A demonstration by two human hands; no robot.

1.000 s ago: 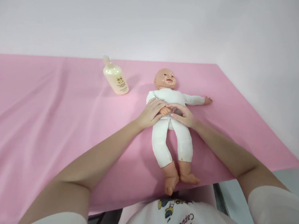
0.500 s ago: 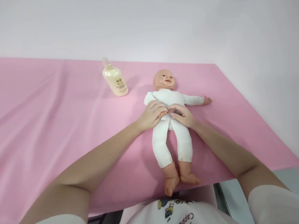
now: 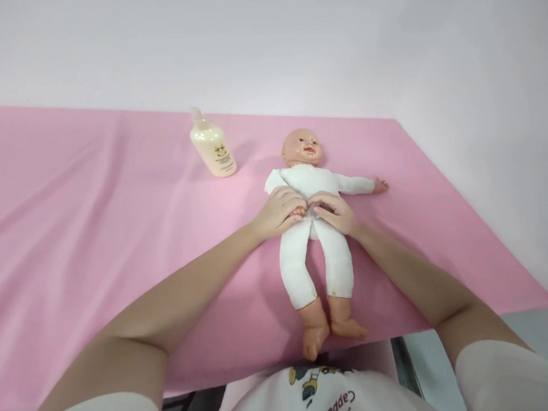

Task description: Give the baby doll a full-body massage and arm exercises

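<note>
A baby doll with a white cloth body lies on its back, feet toward me. My left hand is closed around the doll's hand, whose small fingers show between my thumb and fingers. That doll arm is bent across the belly. Curled over the other side of the belly, my right hand has its fingertips close to my left one. Whether it pinches anything is hidden. The doll's other arm stretches out to the right on the cloth.
A pump bottle of pale yellow liquid stands on the pink cloth, left of the doll's head. The cloth covers the table, with creases at the left. Its near edge runs just past the doll's feet. A pale wall is behind.
</note>
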